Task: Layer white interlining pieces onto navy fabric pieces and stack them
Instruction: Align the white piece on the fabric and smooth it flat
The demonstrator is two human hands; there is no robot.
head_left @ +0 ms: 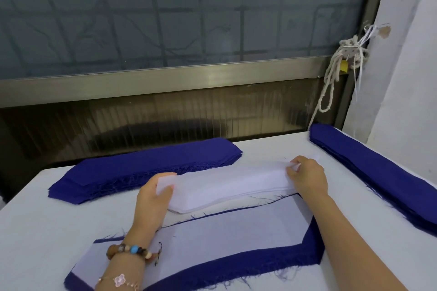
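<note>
garment workshop – stacks of cut navy fabric pieces point(151, 165) on white cutting table point(35, 231), beside frosted window point(179, 14)

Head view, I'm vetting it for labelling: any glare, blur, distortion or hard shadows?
Head view: wide-angle bowing curves the window rail and table edges; a mild sheen on the rail, no blown glare; light is soft, shadows faint; the white stack barely contrasts with the table.

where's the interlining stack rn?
Head view, centre: the white interlining stack lies between the far navy pile and the near layered piece, left hand and right hand at its ends.
</note>
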